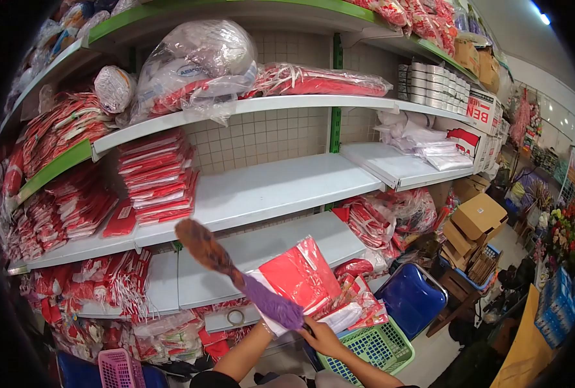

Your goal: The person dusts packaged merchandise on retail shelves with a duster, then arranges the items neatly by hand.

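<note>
My right hand (324, 339) is closed around the handle end of a feather duster (271, 301). The duster is fluffy purple near the hand and brown toward its tip, which points up and left over the shelves. My left hand's wrist (266, 330) reaches in beneath a plastic-wrapped packet of folded red-and-white cloth (300, 275). That packet seems held by the left hand, though the duster and packet hide its fingers. More red-and-white packets (365, 304) lie just right of it, above a green plastic basket (381, 349).
White shelves (281, 187) carry a tall stack of red cloth packets (158, 178), bagged goods (200, 68) and white packets (436, 145). A blue chair (413, 294) and cardboard boxes (478, 216) stand to the right. A pink basket (120, 368) is low at left.
</note>
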Demonstrator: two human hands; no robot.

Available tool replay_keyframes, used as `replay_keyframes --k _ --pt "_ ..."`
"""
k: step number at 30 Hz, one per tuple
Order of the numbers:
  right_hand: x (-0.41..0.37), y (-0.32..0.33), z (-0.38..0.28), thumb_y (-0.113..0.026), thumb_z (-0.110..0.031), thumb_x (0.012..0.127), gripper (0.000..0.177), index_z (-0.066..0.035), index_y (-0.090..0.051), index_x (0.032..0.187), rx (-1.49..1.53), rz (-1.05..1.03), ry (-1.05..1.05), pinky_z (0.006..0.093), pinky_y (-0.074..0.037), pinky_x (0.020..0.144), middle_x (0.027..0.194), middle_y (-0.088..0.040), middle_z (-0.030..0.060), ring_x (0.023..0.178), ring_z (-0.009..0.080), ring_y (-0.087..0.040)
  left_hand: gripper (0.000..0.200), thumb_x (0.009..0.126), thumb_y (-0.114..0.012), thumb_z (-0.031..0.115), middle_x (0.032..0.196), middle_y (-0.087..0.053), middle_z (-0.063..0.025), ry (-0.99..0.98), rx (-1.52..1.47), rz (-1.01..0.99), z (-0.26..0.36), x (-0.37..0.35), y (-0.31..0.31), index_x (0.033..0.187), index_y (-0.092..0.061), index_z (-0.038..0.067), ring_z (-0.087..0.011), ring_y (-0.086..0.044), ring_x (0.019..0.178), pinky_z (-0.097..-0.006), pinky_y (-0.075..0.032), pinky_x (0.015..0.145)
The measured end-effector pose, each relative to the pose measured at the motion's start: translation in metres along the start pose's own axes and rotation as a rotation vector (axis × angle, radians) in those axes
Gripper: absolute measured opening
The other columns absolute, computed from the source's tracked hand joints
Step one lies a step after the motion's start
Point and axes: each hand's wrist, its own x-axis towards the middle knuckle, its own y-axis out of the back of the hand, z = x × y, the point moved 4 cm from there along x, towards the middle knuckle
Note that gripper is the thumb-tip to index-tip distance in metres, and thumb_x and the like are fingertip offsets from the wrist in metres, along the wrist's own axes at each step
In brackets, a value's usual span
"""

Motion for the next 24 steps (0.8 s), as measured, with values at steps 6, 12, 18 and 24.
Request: replay_keyframes --k 6,12,18,24 --pt "-0.039 0.034 0.032 -0.053 -0.016 0.088 0.025 0.0 -0.045 0.105 -0.081 0.268 -0.23 0.0458 -0.043 0.053 0.066 -0.057 0.0245 0.061 0.0411 -0.058 0.059 0.089 -0.033 0.057 0.111 -0.055 -0.0129 -0.059 0.338 0.176 0.032 0.013 -0.066 0.122 -0.046 0.01 -0.0304 -0.053 0.098 -0.0503 -0.041 0.089" --pt "-0.053 0.029 0.016 -0.053 -0.012 0.085 0.022 0.001 -0.046 0.101 -0.239 0.141 -0.025 0.0502 -0.043 0.052 0.062 -0.055 0.027 0.06 0.0439 -0.057 0.059 0.089 -0.033 0.057 0.113 -0.054 -0.0127 -0.083 0.416 0.226 0.037 0.018 -0.081 0.123 -0.045 0.01 -0.0303 -0.053 0.099 -0.0501 -0.041 0.09" --pt "-0.018 0.065 0.01 -0.053 -0.013 0.085 0.026 0.004 -0.043 0.103 -0.128 0.364 -0.238 0.0501 -0.042 0.054 0.065 -0.056 0.0272 0.064 0.0438 -0.057 0.059 0.089 -0.033 0.056 0.114 -0.053 -0.0125 -0.1 0.432 0.244 0.035 0.021 -0.087 0.124 -0.044 0.01 -0.0303 -0.052 0.1 -0.0499 -0.04 0.09" --pt "-0.022 0.044 0.0 -0.055 -0.017 0.085 0.022 -0.003 -0.045 0.098 -0.275 0.053 -0.007 0.0492 -0.045 0.056 0.069 -0.059 0.0219 0.062 0.0405 -0.059 0.059 0.089 -0.033 0.056 0.115 -0.053 -0.0123 -0.152 0.463 0.255 0.045 0.027 -0.097 0.124 -0.043 0.01 -0.0302 -0.052 0.101 -0.0498 -0.04 0.091"
